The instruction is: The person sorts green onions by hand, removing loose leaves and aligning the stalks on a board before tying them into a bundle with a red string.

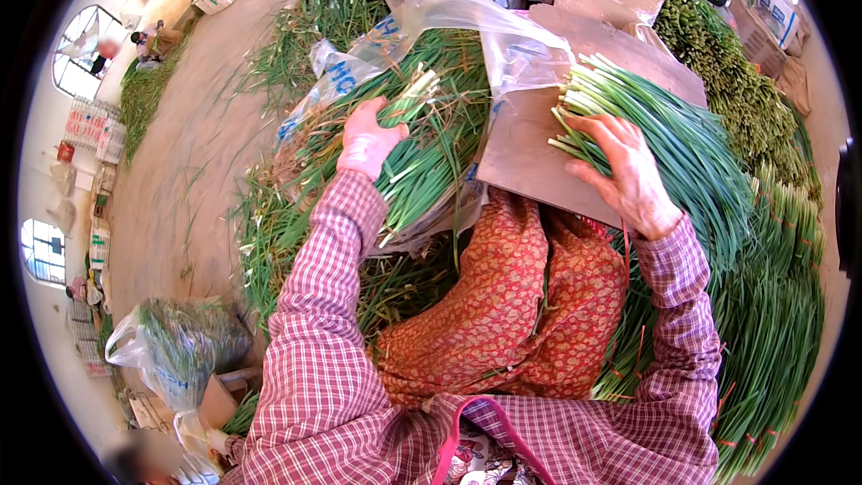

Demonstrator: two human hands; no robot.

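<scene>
On my feed, long green, pale-ended stalks (673, 126) lie fanned on a flat brown board (521, 154), the right hand (626, 178) spread over them. The left hand (368, 139) is at looser green stalks (420, 181); I can't tell whether it grips any. Crumpled clear plastic sheeting (528, 52) overlaps the board. The fanned tips merge indistinctly into a leafy pile (772, 332).

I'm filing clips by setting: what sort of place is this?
Probably an indoor produce shed or storeroom: red-banded green bundles are piled at the right, loose green stalks lie heaped in front, and a filled clear bag sits at lower left.
</scene>
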